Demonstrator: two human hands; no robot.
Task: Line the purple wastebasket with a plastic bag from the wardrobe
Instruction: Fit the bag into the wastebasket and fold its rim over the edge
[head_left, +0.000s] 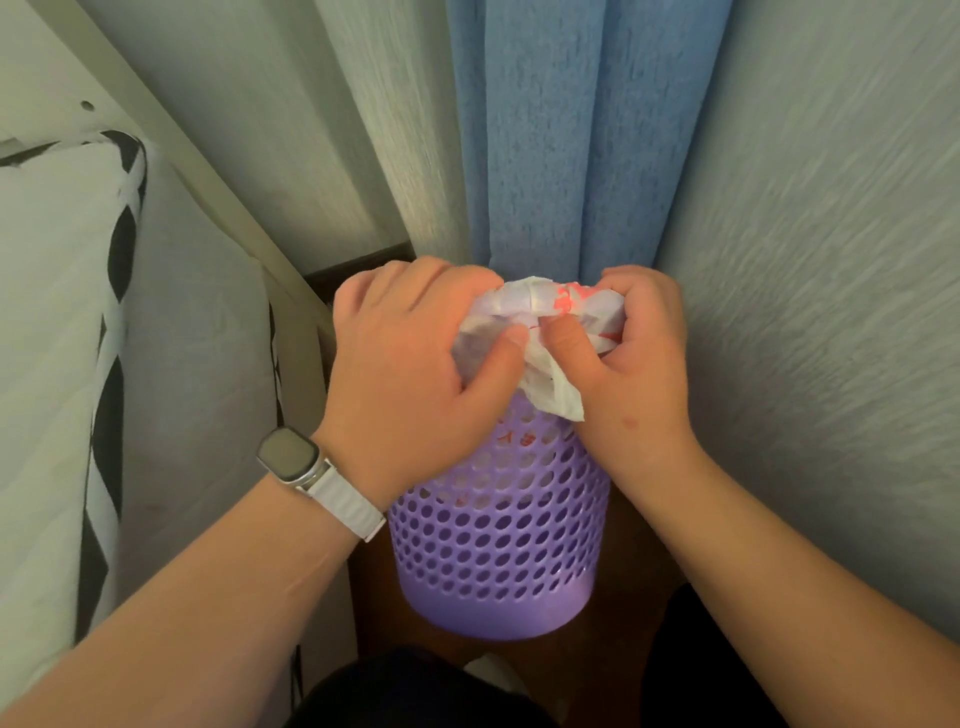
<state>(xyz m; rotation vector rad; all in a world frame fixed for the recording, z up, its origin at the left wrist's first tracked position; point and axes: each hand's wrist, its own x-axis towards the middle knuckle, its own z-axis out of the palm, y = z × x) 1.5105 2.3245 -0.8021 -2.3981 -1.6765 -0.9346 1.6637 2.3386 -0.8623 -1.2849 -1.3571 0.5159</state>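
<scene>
- A narrow corner: a blue curtain (561, 156) hangs in folds at the back between pale grey textured surfaces, and a dark brown floor (634, 597) shows below.
- On the left is a bed (52, 312) with white bedding crossed by black bands.
- The purple wastebasket (498, 545) stands upright on the floor just in front of the curtain. Its long axis is vertical, its mouth faces up under the hands, and its perforated wall narrows to a solid base.
- White film with red print shows through the upper holes (it seems to be part of the bag, already inside).
- The plastic bag (540, 312), white with red marks, is bunched above the mouth. The bundle runs side to side, and one loose corner points down at the rim.
- The left hand (410, 364) grasps the bundle's left end, fingers curled over it and thumb pressed in.
- The right hand (639, 364) clutches the right end the same way, its thumb beside the left thumb.
- A watch (288, 457) on a white band sits on the left wrist.
</scene>
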